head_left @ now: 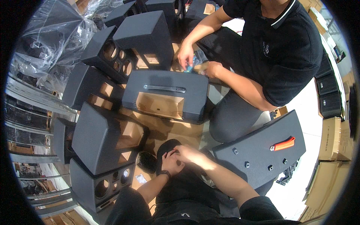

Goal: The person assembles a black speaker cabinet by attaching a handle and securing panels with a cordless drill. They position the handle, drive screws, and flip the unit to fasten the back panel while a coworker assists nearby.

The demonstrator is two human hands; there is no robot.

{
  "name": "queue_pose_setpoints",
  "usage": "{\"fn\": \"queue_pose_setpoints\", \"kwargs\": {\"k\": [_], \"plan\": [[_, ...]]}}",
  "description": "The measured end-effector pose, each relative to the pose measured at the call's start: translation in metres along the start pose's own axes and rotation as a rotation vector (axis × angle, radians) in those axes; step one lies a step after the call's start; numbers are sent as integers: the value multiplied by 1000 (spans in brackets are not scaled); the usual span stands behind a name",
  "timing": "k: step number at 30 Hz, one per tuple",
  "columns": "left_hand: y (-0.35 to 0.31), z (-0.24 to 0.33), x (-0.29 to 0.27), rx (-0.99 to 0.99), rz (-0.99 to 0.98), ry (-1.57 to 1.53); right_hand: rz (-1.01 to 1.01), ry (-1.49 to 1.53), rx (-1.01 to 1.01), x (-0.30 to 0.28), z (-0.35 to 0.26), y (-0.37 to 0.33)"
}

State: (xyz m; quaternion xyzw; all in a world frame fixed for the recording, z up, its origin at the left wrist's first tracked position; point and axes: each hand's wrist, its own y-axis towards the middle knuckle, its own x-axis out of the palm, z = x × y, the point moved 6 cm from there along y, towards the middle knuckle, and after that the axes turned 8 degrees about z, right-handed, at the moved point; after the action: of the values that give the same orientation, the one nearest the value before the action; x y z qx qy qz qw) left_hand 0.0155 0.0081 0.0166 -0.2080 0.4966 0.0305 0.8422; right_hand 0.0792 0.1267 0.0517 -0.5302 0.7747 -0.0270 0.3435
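Observation:
My left hand (171,164), with a dark band at its wrist, rests over my raised knee with its fingers curled. Beside it, my right hand (187,154) has its fingers bent in to meet the left fingertips. Whatever the two hands pinch, if anything, is too small to make out. Just left of my hands sits an open black bag (146,162) of small dark pieces. Ahead of them lies a black speaker cabinet (138,80) with a strap handle (165,89) on top and a rectangular opening showing bare wood.
Across from me a co-worker (288,56) handles a small bluish packet (191,67). A black cabinet (243,150) at right carries an orange-handled tool (284,144) and several small black fittings (270,167). More cabinets (90,138) crowd the left; cartons (330,138) stand far right.

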Motion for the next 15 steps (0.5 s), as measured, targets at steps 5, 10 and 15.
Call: {"fn": "queue_pose_setpoints", "kwargs": {"k": [5, 10, 15], "plan": [[1, -2, 5, -7, -66, 52, 28, -4, -50, 10, 7, 4], [1, -5, 7, -9, -54, 55, -4, 40, -36, 10, 8, 4], [-1, -1, 3, 20, 73, 14, -57, 18, -17, 6, 2, 2]]}}
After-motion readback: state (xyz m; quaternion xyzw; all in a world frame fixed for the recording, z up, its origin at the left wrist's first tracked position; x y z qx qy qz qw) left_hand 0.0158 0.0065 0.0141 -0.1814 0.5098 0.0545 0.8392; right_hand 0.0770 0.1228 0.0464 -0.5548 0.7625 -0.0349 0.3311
